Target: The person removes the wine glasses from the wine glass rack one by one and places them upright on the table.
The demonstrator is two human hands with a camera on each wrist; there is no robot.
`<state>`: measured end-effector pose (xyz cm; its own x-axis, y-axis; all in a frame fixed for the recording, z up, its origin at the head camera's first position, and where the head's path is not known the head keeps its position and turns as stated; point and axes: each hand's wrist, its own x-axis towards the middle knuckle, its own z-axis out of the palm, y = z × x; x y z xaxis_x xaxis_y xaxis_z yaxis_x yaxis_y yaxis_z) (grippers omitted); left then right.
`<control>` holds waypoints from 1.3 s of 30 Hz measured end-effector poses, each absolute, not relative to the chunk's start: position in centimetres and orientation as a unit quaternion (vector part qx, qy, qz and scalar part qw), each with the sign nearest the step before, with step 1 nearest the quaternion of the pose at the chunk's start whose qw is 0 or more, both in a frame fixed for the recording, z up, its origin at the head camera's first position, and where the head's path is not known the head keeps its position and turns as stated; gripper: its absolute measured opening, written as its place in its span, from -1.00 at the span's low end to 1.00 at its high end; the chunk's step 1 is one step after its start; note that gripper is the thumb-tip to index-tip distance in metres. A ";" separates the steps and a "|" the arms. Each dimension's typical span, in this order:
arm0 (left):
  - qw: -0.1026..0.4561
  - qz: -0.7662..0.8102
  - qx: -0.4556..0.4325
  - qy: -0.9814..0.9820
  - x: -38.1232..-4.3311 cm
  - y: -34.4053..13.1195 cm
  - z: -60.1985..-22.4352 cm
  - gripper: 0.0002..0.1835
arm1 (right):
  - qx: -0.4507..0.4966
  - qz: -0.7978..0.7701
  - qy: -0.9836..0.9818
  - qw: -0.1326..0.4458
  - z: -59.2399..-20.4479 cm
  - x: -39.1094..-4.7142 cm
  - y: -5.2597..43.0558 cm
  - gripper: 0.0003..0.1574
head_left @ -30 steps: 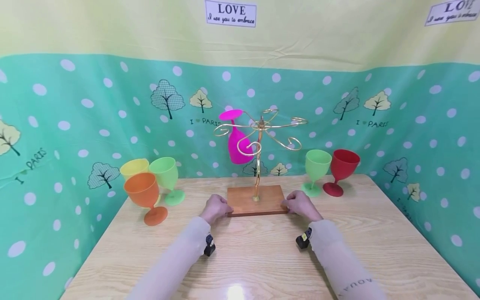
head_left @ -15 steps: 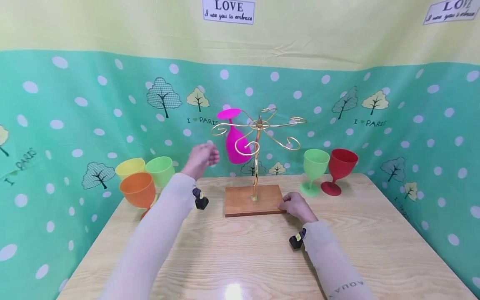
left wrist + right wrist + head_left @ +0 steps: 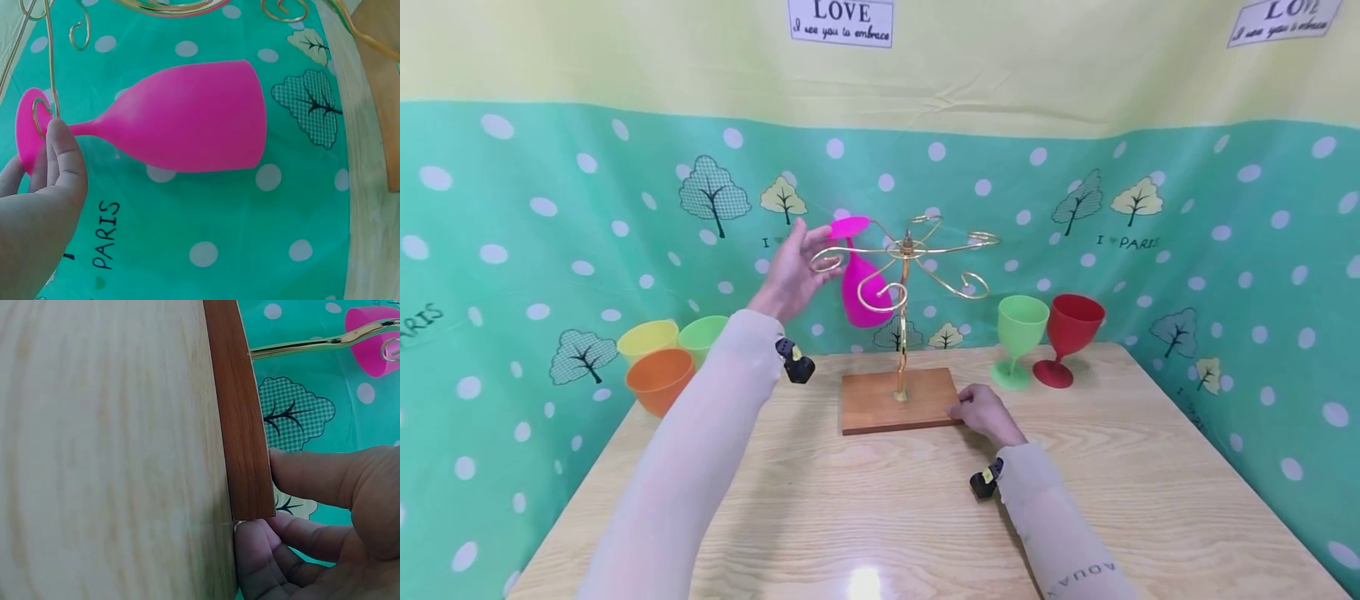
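A magenta goblet (image 3: 863, 293) hangs upside down by its foot from a curled arm of the gold wire rack (image 3: 902, 317). At that goblet's foot, my left hand (image 3: 792, 271) has its fingers extended and spread, as the head view shows. In the left wrist view, the fingertips (image 3: 62, 140) overlap the goblet's foot (image 3: 28, 125); whether they touch it is hard to tell. My right hand (image 3: 985, 412) grips the right front corner of the rack's wooden base (image 3: 887, 404), its thumb (image 3: 306, 472) on top and fingers against the end.
Yellow (image 3: 643, 336), orange (image 3: 658, 377) and green (image 3: 700, 333) goblets stand at the left, partly behind my left sleeve. Another green goblet (image 3: 1022, 321) and a red goblet (image 3: 1073, 325) stand at the back right. A patterned curtain (image 3: 1000, 175) surrounds the wooden table (image 3: 820, 517).
My left hand has left the base's left corner and risen to the magenta goblet's foot. The right hand stays on the base. The head view has shifted slightly.
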<state>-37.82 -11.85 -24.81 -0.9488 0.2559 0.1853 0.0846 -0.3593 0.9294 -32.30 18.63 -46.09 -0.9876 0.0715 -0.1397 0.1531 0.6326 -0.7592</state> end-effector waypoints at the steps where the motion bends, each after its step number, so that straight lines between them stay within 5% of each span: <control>1: 0.054 0.808 0.149 0.568 -37.8 -11.9 -24.7 -0.29 | 0.063 -0.423 0.902 0.049 -46.1 -32.3 18.6 -0.57; 19: -0.011 0.827 0.091 0.555 -37.4 -13.1 -23.3 -0.51 | 0.061 -0.410 0.909 0.040 -46.0 -32.0 18.4 -0.53; 39: 0.018 0.855 0.056 0.515 -37.2 -13.4 -20.6 -0.64 | 0.068 -0.414 0.907 0.043 -46.1 -31.9 18.3 -0.52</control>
<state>-37.25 -13.45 -20.61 -0.9932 0.0879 0.0765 0.0265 -0.4690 0.8828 -31.95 18.33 -46.07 -0.9871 0.0870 -0.1345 0.1586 0.6484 -0.7446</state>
